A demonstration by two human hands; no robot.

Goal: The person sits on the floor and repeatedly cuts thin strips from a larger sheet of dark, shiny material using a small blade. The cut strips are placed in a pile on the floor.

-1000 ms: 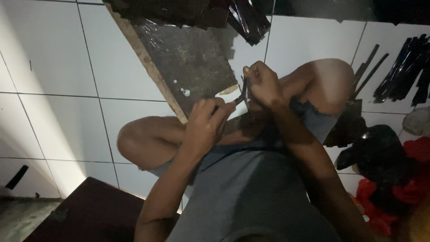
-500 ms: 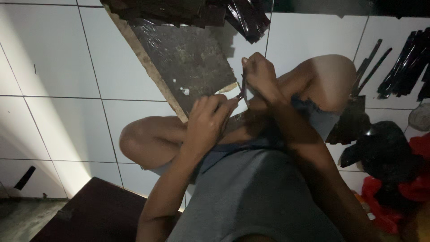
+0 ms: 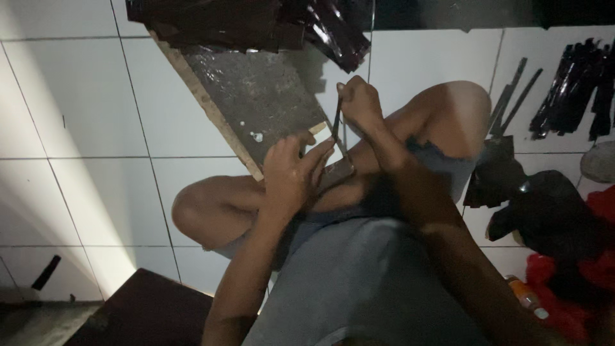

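Note:
I sit cross-legged on a white tiled floor. My left hand (image 3: 291, 173) grips the lower end of a thin dark strip (image 3: 337, 138), just in front of a worn wooden board (image 3: 256, 96). My right hand (image 3: 360, 104) pinches the strip's upper end and holds it raised above my knee. The strip runs roughly upright between the two hands. A small dark piece (image 3: 336, 172) sits by my left fingers; I cannot tell what it is.
A heap of shiny dark strips (image 3: 269, 22) lies at the far end of the board. More dark strips (image 3: 573, 90) lie on the tiles at the right. A black and red bundle (image 3: 564, 237) sits at my right side. A dark brown slab (image 3: 150, 311) lies at the lower left.
My right hand has risen, pulling the strip's upper end higher. The left hand stays low by the board's corner.

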